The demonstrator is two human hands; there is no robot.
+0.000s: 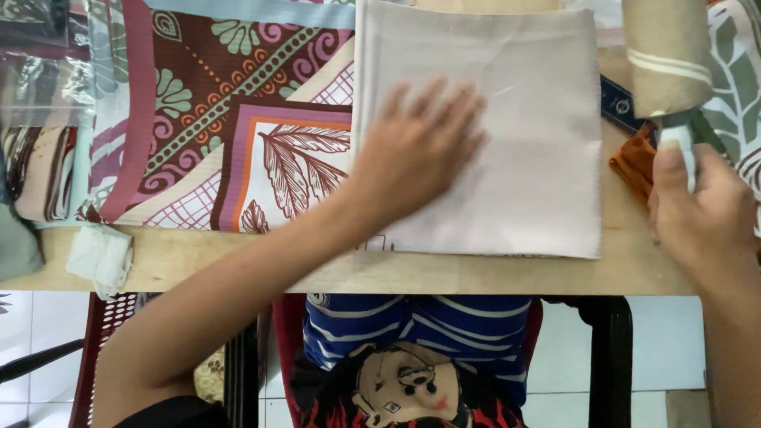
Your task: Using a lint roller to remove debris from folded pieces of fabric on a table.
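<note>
Flat and spread, the left hand (420, 150) pressed its open palm on one folded beige cloth (507, 135), which lay directly beneath it. Well to that cloth's right, the right hand (701, 214) clenched one white-handled tool (680, 150); one orange scrap (634, 162) sat just beside its fingers.

We see a plain off-white folded cloth (507, 135), a maroon, orange and green leaf-patterned fabric (238, 119), and a tan white-striped roller (667, 55).
</note>
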